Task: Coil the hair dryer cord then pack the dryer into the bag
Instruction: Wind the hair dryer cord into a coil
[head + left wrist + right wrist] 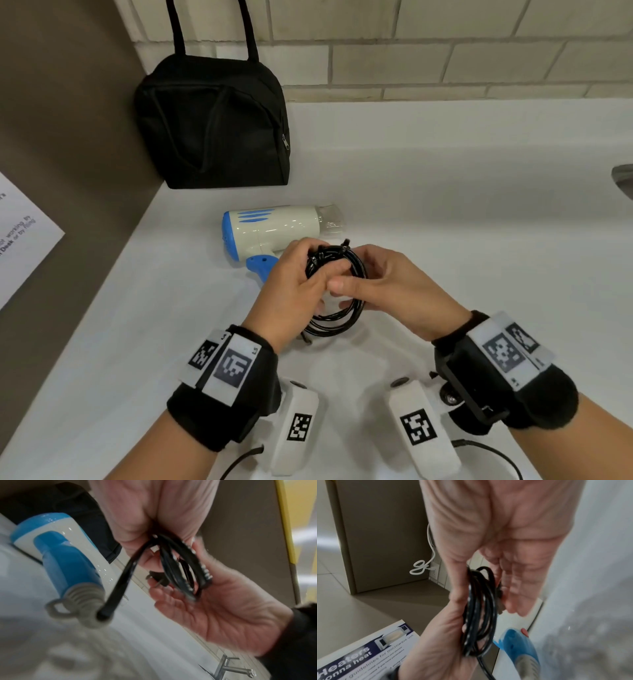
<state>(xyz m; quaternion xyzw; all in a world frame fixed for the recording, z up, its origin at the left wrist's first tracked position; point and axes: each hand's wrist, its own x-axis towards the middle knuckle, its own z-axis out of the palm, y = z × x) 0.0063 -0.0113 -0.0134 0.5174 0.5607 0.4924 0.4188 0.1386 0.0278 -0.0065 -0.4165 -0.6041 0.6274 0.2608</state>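
Observation:
A white and blue hair dryer (274, 229) lies on its side on the white counter (462, 212), nozzle to the right. Its black cord (337, 320) is wound into a small coil held just in front of the dryer. My left hand (317, 270) grips the coil's left side, and my right hand (346, 284) holds its right side with thumb and fingers. The left wrist view shows the cord (180, 568) running from the dryer's grey strain relief (85, 601) up into my fingers, with the plug (157, 578) inside the loop. A black zipped bag (212, 120) stands at the back left.
A brown side wall bearing a printed sign (20, 240) borders the counter on the left. A sink edge (623, 181) shows at the far right, and a chrome tap (231, 668) appears in the left wrist view. A tiled wall runs behind.

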